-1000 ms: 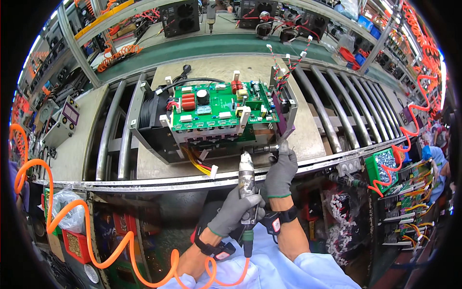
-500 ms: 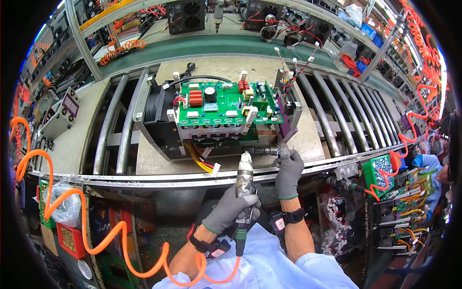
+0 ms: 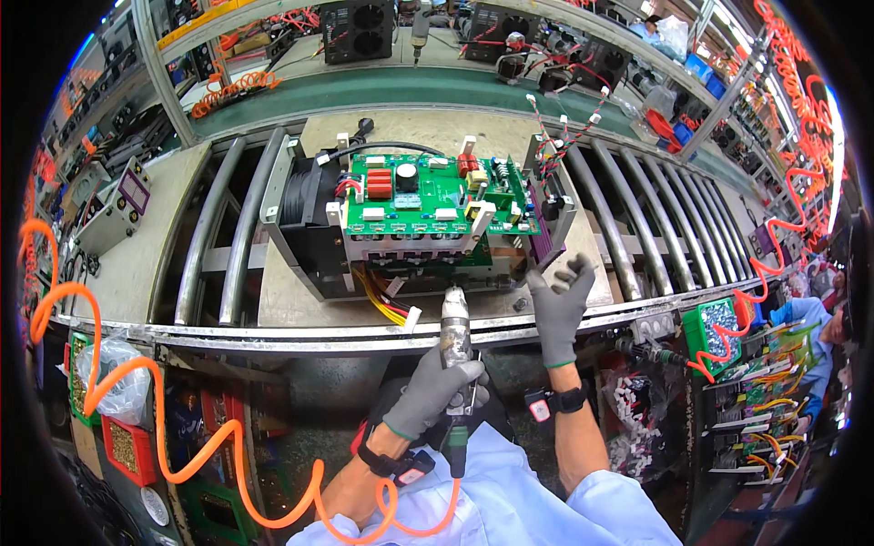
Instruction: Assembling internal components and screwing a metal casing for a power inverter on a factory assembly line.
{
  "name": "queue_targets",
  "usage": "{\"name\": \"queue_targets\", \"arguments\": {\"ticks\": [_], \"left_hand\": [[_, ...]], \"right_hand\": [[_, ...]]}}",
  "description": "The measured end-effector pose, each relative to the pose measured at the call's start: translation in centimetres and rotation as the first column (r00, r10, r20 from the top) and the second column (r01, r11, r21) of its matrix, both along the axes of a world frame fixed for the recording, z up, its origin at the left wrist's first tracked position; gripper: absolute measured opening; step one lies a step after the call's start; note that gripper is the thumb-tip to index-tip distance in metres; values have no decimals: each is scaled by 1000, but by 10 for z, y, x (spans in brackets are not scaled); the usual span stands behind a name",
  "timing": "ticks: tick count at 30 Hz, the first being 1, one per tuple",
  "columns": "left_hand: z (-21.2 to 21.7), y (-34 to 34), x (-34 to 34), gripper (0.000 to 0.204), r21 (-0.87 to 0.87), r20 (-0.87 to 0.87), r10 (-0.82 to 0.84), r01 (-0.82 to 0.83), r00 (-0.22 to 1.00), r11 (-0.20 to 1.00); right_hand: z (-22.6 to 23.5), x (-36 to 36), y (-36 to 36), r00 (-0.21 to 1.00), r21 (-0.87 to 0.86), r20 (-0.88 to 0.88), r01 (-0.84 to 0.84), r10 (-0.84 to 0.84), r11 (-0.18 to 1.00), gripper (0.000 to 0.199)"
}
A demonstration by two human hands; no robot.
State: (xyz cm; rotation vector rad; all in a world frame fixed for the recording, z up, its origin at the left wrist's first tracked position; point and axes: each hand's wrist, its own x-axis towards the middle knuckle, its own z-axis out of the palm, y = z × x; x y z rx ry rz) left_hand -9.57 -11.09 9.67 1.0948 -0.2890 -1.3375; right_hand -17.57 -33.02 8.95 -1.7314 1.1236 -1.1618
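Note:
My left hand (image 3: 428, 393) is wrapped round an air screwdriver (image 3: 456, 338), gray and worn, with an orange coiled hose (image 3: 238, 487) at its lower end. The tool's tip points up at the front of an electronic unit with a green circuit board (image 3: 423, 202) on top. My right hand (image 3: 561, 309), gloved in gray, is raised off the unit's front right corner with its fingers apart and nothing visible in them. A small dark piece (image 3: 520, 305) lies on the wooden board (image 3: 300, 309) beside that hand. Colored wires with a white connector (image 3: 412, 318) hang from the unit's front.
The board rests on a roller conveyor, with metal rollers (image 3: 637, 218) to the right and more to the left (image 3: 208, 237). A green bin of screws (image 3: 715, 328) stands at the right, a red bin (image 3: 127, 448) at the lower left. Another person (image 3: 815, 332) is at the far right.
My right hand has let go of the dark cylindrical piece by the tool's tip and moved slightly right, fingers opening. My left hand still grips the screwdriver.

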Motion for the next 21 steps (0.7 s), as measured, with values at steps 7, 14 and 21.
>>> {"name": "queue_targets", "arguments": {"ticks": [7, 14, 21], "left_hand": [[-3, -17, 2, 28, -15, 60, 78, -77, 995, 997], [-8, -38, 2, 30, 23, 82, 97, -99, 992, 995], [-10, -54, 3, 32, 60, 97, 120, -126, 988, 990]], "right_hand": [[-8, 29, -27, 992, -296, -87, -111, 89, 949, 122], [-17, 31, -40, 992, -416, -126, -73, 22, 907, 59], [-16, 35, -37, 989, -411, -117, 31, -87, 911, 50]]}}
